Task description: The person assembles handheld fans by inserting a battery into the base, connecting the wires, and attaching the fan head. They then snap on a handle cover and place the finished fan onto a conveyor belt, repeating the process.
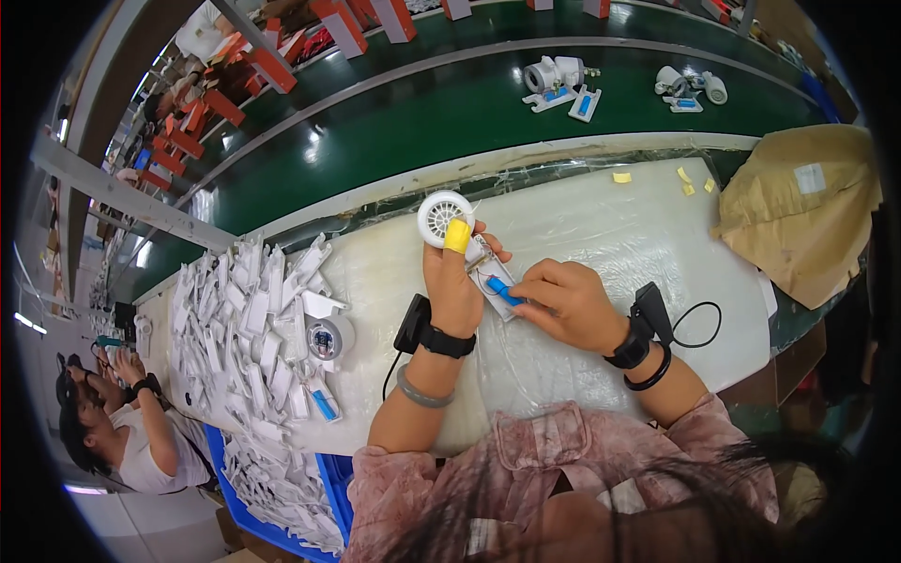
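White bench (582, 235): both hands, left (452, 286) and right (568, 302), seemingly pinch fan assembly (466, 246).

Crumpled brown paper package (802, 211) w/ small white label (809, 178), far right of bench; yellow stickers (690, 181) nearby.

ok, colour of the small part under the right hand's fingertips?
Blue part, pressed by the right hand into a white housing. Head view shows it.

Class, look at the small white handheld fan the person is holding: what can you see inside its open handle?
Inside the handle lies a blue part, pinched by the right hand. The left hand grips the fan. Anything beneath the blue part is covered.
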The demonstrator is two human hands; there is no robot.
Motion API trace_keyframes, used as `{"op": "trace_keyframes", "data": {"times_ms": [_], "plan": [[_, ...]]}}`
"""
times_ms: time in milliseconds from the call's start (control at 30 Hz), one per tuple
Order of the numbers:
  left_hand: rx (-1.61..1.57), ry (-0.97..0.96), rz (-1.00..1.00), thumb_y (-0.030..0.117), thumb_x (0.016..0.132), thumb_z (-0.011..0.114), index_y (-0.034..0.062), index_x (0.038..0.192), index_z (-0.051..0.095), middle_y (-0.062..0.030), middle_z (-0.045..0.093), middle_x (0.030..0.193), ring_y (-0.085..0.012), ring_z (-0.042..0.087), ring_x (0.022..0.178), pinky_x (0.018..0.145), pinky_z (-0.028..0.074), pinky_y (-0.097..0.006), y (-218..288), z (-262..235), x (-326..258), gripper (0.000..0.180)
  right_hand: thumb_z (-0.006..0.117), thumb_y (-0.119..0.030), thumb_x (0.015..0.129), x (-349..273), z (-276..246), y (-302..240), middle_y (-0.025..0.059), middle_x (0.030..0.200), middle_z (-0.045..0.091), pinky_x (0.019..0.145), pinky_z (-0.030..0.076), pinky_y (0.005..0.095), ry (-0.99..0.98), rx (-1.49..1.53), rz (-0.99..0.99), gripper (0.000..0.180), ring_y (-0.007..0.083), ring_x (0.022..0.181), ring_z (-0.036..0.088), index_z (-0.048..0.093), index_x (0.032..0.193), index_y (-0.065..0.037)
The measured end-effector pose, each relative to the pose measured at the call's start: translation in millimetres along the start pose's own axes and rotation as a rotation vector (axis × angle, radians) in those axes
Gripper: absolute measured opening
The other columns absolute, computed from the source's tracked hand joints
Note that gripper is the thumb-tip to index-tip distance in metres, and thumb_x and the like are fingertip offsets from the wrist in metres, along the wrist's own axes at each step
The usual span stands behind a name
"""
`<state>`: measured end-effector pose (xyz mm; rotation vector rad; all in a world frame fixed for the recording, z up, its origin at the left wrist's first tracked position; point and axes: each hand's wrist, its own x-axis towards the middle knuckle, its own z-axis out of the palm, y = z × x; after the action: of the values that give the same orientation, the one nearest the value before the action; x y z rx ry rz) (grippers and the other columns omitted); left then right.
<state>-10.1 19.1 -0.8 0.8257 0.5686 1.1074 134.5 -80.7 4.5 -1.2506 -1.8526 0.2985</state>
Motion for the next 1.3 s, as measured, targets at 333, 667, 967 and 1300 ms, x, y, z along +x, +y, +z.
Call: {"op": "trace_keyframes", "data": {"times_ms": [333,667,967,1300], "plan": [[-0.025,0.037,-0.004,0.026,0.096,0.051,0.0048,0.112,0.048,-0.0071,0.057,0.097,-0.0184,0.060,0.077,0.066,0.057,-0.037,-4.5,-0.2,-0.2,0.026,0.073,-0.004,0.072,-3.3,14.5,1.8,0.0047,0.080,0.062,0.057,0.047,0.0320,0.082,-0.107,-0.050,0.018,0.0223,0.066,0.061,0.068,0.089,-0.008],[0.009,0.098,0.038,0.023,0.096,0.052,0.0058,0.115,0.045,-0.0068,0.057,0.097,-0.0180,0.061,0.077,0.066,0.057,-0.038,-8.9,1.7,-3.1,0.027,0.074,-0.005,0.071,-5.1,22.4,-0.2,0.0039,0.074,0.060,0.054,0.044,0.0328,0.131,-0.087,0.055,0.014,0.0232,0.060,0.058,0.066,0.082,-0.009],[-0.023,0.147,0.058,0.022,0.096,0.053,0.0076,0.115,0.045,-0.0071,0.057,0.097,-0.0180,0.060,0.076,0.067,0.056,-0.038,-10.0,4.5,-5.4,0.026,0.073,-0.006,0.071,-3.4,29.5,-3.0,0.0017,0.073,0.060,0.056,0.042,0.0334,0.161,-0.268,0.007,0.019,0.0219,0.058,0.056,0.060,0.084,-0.011],[-0.052,0.173,0.139,0.013,0.092,0.057,0.0022,0.108,0.040,-0.0098,0.056,0.094,-0.0172,0.060,0.071,0.062,0.055,-0.034,-11.5,10.7,-7.4,0.026,0.072,-0.008,0.071,2.4,33.2,-3.1,0.0026,0.078,0.062,0.058,0.043,0.0344,0.117,-0.223,0.147,0.028,0.0215,0.064,0.060,0.057,0.094,-0.009]]}}
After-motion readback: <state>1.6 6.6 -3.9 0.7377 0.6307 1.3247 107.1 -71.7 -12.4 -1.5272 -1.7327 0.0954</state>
